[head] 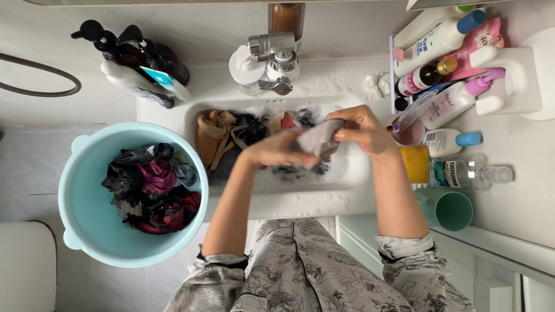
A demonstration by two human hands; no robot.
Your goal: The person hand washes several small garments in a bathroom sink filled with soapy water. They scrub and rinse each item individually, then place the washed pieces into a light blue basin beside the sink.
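Grey cloth [315, 138] sits at the centre of the view, held above the white sink [358, 173] between both hands. Left hand [280, 149] grips the cloth's lower left portion with fingers curled around the fabric; right hand [361, 128] pinches the upper right edge, fingertips clenched on it. Both hands are touching the cloth and are close together. Below them the basin holds soapy water with dark garments [254, 130] and a tan strapped garment [217, 136] at 9 o'clock from the cloth. A chrome faucet [277, 60] stands at 12 o'clock on the sink's rear ledge, with a white pump bottle [245, 69] just beside it. At 9 o'clock, well apart from the sink's basin, a pale blue plastic tub [81, 196] rests on the light tiled floor [34, 150] and contains a pile of black, maroon and red clothes [153, 188]. Dark pump bottles [133, 55] lie at 10 o'clock on the sink's corner. At 3 o'clock the white countertop [520, 190] carries a green cup [451, 209], a yellow container [416, 163], a clear bottle [471, 173] lying on its side and a rack of white and pink toiletry bottles [451, 63] at 2 o'clock. Grey floral sleeves [300, 271] fill the 6 o'clock edge.
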